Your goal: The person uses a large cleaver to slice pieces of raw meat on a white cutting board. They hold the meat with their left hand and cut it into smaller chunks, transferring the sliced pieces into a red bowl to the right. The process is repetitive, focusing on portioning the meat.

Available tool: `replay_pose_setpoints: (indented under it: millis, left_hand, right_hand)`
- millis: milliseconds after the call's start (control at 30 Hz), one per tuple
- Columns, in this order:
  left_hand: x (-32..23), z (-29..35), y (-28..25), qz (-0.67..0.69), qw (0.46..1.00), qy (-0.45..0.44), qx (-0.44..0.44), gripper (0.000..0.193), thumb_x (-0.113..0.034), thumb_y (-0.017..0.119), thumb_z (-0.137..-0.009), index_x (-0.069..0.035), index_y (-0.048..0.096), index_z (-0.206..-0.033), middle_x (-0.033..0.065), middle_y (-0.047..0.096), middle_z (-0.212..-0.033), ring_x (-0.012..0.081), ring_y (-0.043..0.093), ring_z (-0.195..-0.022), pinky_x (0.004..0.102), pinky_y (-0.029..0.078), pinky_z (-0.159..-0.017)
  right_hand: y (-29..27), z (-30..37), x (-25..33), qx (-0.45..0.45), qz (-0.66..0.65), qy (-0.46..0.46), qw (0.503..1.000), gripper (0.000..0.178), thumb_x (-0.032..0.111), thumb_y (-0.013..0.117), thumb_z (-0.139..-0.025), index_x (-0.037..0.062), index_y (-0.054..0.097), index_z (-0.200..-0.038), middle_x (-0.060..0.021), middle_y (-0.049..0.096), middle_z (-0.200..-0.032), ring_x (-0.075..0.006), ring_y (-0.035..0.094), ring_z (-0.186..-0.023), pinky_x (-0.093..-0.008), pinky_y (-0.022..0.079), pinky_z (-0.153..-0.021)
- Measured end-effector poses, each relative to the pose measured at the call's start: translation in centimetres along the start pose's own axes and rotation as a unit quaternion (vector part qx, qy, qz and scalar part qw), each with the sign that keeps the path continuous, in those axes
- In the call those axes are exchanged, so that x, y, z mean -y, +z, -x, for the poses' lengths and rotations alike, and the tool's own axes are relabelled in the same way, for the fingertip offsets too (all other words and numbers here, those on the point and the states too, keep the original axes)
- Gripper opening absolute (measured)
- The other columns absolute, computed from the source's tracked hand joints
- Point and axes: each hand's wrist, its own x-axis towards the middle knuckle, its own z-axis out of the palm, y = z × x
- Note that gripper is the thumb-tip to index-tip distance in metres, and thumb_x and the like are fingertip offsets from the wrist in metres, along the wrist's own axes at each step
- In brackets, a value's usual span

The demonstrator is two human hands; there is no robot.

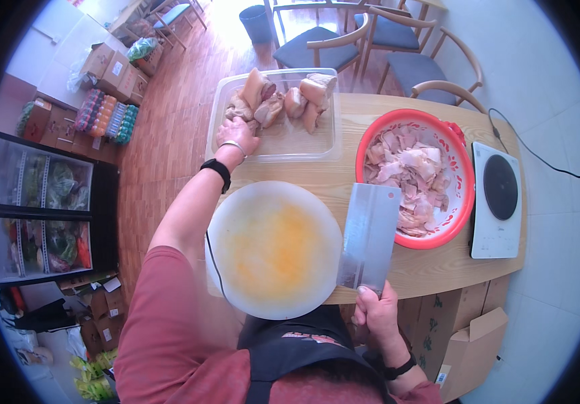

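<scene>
My left hand (238, 137) reaches into a clear plastic tub (283, 153) at the far side of the table. Its fingers curl onto a pale piece of cooked meat (239, 108) in the tub's left part; the fingertips are partly hidden. Several more thick chunks of meat (296, 102) lie in that tub. My right hand (376, 313) grips a cleaver (369, 232) by its handle, the broad blade pointing away from me. Between my arms sits a round white cutting board (273, 249) with a yellow-orange stain. Right of it, a red-rimmed basin (465, 209) holds sliced meat (411, 168).
An induction cooker (482, 246) with a black plate stands at the table's right end, its cord running to the wall. Chairs (320, 50) stand beyond the table. On the left are a glass-door fridge (41, 209) and stacked egg trays (106, 116). Cardboard boxes (475, 347) sit below right.
</scene>
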Motion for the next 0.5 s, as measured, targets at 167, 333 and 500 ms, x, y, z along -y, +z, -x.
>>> replay_pose_setpoints:
  millis: [167, 333, 500]
  left_hand:
    - [-0.3, -0.5, 0.2, -0.044, 0.997, -0.011, 0.062, 0.090, -0.044, 0.084, -0.072, 0.000, 0.049, -0.143, 0.0262, 0.053, -0.144, 0.0407, 0.056, -0.132, 0.0443, 0.046, -0.112]
    - [1.9, -2.4, 0.6, 0.174, 0.979, 0.076, 0.074, 0.069, -0.038, 0.080, -0.077, -0.002, 0.059, -0.133, 0.0191, 0.067, -0.124, 0.0360, 0.067, -0.117, 0.0412, 0.055, -0.099]
    - [5.6, -0.6, -2.1, 0.743, 0.648, 0.051, 0.157, 0.033, -0.020, 0.062, -0.094, -0.003, 0.064, -0.123, 0.0113, 0.070, -0.117, 0.0282, 0.068, -0.113, 0.0448, 0.057, -0.099]
  right_hand:
    - [2.8, -0.7, 0.3, 0.011, 0.058, 0.018, 0.998, 0.008, 0.009, 0.058, -0.102, 0.0044, 0.055, -0.107, -0.0001, 0.052, -0.067, -0.0084, 0.049, -0.046, -0.0261, 0.042, -0.045]
    - [3.4, -1.0, -0.2, 0.017, 0.064, 0.002, 0.998, 0.009, 0.010, 0.059, -0.102, 0.0040, 0.055, -0.108, -0.0002, 0.053, -0.068, -0.0081, 0.049, -0.046, -0.0263, 0.043, -0.044]
    - [4.0, -0.9, -0.1, 0.009, 0.062, 0.014, 0.998, 0.010, 0.010, 0.059, -0.102, 0.0034, 0.055, -0.109, -0.0001, 0.052, -0.067, -0.0081, 0.048, -0.045, -0.0266, 0.043, -0.044]
